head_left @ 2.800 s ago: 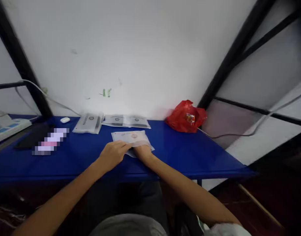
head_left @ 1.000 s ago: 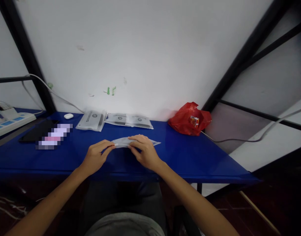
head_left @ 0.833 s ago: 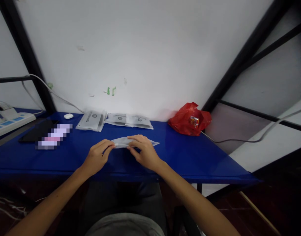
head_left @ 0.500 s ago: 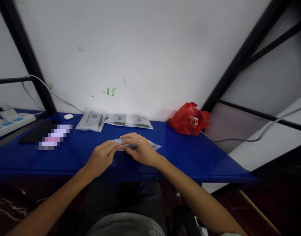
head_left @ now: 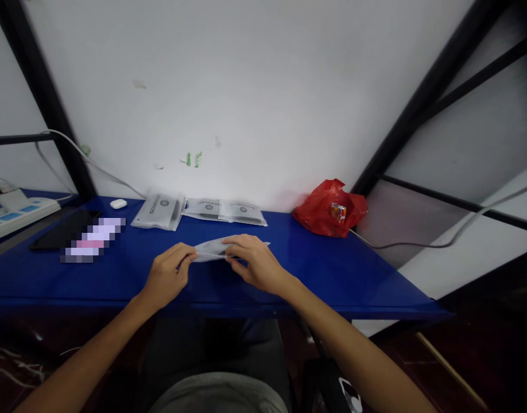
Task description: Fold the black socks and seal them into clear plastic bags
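I hold a thin whitish plastic pouch (head_left: 212,249) just above the blue table (head_left: 332,275), near its front middle. My left hand (head_left: 166,275) pinches the pouch's left end between thumb and fingers. My right hand (head_left: 252,264) grips its right part, fingers curled over the top. The pouch is seen nearly edge-on, so what is inside is hidden.
Two stacks of similar grey-white pouches (head_left: 158,210) (head_left: 224,210) lie by the wall. A red plastic bag (head_left: 330,207) sits at the back right. At the left are a dark phone (head_left: 61,229), a small white earbud case (head_left: 117,203) and a power strip (head_left: 14,212).
The pouch lay flat under both hands 2.8 s ago; now it is lifted. In the last half second my hands moved slightly apart along it.
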`<state>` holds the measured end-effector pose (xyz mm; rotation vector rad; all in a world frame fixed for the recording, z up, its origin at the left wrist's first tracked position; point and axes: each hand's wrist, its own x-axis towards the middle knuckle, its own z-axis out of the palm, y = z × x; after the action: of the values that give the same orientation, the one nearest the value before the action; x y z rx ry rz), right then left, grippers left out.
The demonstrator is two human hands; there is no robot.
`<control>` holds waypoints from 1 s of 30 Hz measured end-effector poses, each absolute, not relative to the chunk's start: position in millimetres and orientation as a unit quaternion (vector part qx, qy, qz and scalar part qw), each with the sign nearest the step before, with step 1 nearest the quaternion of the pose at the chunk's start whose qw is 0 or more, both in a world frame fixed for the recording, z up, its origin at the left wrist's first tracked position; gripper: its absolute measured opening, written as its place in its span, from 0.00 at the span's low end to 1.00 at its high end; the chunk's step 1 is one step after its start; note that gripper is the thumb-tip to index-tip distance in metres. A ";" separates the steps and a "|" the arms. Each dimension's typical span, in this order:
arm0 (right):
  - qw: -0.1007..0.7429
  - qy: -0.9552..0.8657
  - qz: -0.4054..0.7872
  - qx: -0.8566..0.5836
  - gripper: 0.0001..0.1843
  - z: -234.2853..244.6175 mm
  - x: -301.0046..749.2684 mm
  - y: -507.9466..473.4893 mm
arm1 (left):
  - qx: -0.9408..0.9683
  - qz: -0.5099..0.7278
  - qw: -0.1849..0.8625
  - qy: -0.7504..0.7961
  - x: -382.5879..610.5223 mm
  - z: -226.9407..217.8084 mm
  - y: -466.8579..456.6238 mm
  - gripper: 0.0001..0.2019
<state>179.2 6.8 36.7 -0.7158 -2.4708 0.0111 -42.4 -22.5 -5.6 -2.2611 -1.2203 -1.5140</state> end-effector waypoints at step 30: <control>0.224 -0.919 -0.164 -0.281 0.08 27.4 186.4 6.1 | -0.825 -0.351 0.245 -0.369 -33.5 -7.2 -12.7 0.12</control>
<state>186.4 6.1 27.4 -0.7760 -2.5363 -0.4516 -33.5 -12.7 -7.2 -2.2514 -1.0073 -0.9588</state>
